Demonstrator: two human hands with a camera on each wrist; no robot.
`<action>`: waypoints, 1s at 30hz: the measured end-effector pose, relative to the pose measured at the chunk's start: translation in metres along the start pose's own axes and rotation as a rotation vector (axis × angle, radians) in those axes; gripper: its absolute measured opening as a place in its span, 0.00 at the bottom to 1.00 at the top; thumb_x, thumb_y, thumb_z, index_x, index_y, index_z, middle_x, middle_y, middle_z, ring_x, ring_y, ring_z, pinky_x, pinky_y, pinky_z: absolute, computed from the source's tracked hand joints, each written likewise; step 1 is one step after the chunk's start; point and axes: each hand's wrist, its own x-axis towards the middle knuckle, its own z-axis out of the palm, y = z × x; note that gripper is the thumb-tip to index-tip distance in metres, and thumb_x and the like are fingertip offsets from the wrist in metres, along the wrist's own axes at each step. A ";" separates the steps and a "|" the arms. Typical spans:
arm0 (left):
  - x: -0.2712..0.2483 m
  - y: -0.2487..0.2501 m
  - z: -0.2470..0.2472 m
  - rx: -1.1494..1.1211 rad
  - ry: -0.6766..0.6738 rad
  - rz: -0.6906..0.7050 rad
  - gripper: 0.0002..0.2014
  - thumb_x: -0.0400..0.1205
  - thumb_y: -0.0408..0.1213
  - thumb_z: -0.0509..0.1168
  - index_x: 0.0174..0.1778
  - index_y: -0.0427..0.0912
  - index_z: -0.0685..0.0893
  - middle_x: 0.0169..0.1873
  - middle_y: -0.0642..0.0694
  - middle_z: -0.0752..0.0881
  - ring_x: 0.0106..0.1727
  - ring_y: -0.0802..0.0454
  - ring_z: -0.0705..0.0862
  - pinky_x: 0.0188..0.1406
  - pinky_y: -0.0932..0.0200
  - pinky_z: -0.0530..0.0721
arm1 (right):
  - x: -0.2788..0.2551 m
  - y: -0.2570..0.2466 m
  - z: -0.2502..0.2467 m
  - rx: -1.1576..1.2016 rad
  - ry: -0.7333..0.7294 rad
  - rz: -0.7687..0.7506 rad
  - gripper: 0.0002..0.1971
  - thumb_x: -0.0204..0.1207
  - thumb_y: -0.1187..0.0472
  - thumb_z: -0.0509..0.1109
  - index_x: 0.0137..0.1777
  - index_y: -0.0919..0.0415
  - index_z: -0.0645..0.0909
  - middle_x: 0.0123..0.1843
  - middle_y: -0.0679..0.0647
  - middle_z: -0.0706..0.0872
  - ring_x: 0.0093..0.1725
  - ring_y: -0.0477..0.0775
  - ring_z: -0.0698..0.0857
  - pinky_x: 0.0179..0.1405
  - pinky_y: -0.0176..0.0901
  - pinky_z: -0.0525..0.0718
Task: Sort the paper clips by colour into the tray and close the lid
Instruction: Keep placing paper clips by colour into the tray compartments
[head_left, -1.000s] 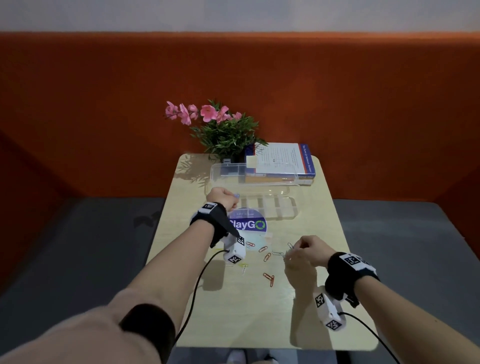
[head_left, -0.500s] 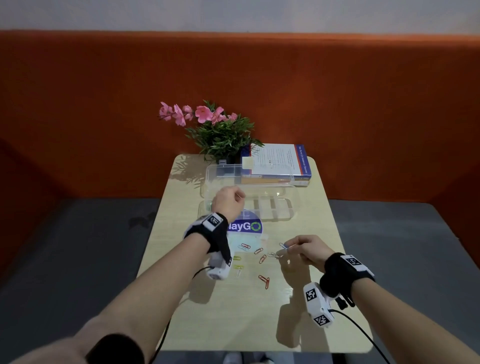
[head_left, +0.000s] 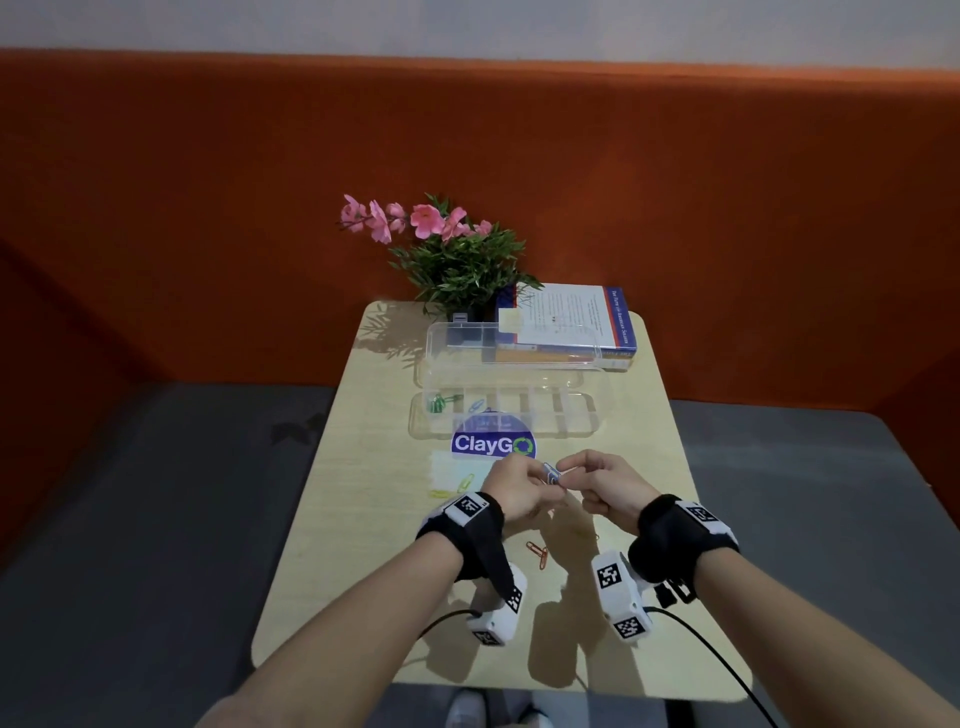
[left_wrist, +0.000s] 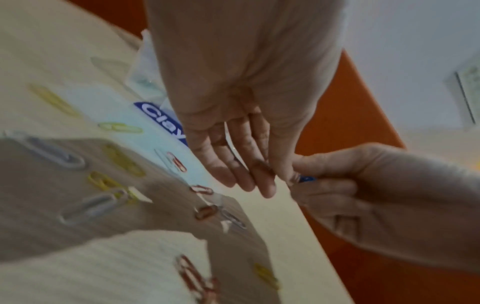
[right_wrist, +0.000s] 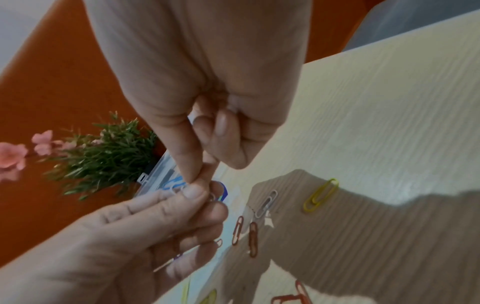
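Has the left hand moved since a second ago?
Yes. The left hand has come back from the tray, crossing the ClayGo sticker toward the person, and now meets the right hand at a blue paper clip.

At the centre of the frame we see the left hand (head_left: 511, 488) and right hand (head_left: 605, 486) meet, both pinching a blue clip (head_left: 551, 474) above the tabletop (head_left: 639, 457). Above them lies the clear tray (head_left: 587, 415), its lid (head_left: 514, 343) raised, with green clips (head_left: 437, 404) in its leftmost compartment. Yellow clips (head_left: 457, 486) lie left of the hands, orange clips (head_left: 537, 555) below them. A plant (head_left: 457, 260) and book (head_left: 566, 317) sit at the upper edge.
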 end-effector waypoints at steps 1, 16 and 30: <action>-0.001 0.000 -0.003 0.004 -0.007 0.004 0.06 0.75 0.31 0.73 0.32 0.40 0.86 0.22 0.50 0.86 0.27 0.49 0.82 0.29 0.60 0.82 | 0.000 -0.001 0.000 -0.051 0.008 -0.018 0.10 0.73 0.78 0.64 0.43 0.63 0.78 0.25 0.53 0.75 0.13 0.41 0.65 0.13 0.32 0.61; 0.002 -0.006 -0.023 0.145 0.125 0.106 0.05 0.77 0.35 0.73 0.47 0.39 0.90 0.32 0.44 0.87 0.36 0.51 0.84 0.45 0.54 0.83 | -0.005 -0.010 -0.001 -0.068 -0.003 0.025 0.12 0.70 0.80 0.61 0.40 0.67 0.83 0.25 0.51 0.62 0.19 0.46 0.57 0.16 0.33 0.55; 0.000 -0.008 -0.022 0.226 0.215 0.196 0.05 0.76 0.35 0.74 0.45 0.39 0.92 0.44 0.42 0.92 0.42 0.54 0.84 0.52 0.54 0.85 | -0.010 -0.010 0.000 -0.090 -0.097 0.030 0.11 0.75 0.80 0.61 0.45 0.69 0.83 0.19 0.49 0.65 0.16 0.42 0.61 0.16 0.32 0.60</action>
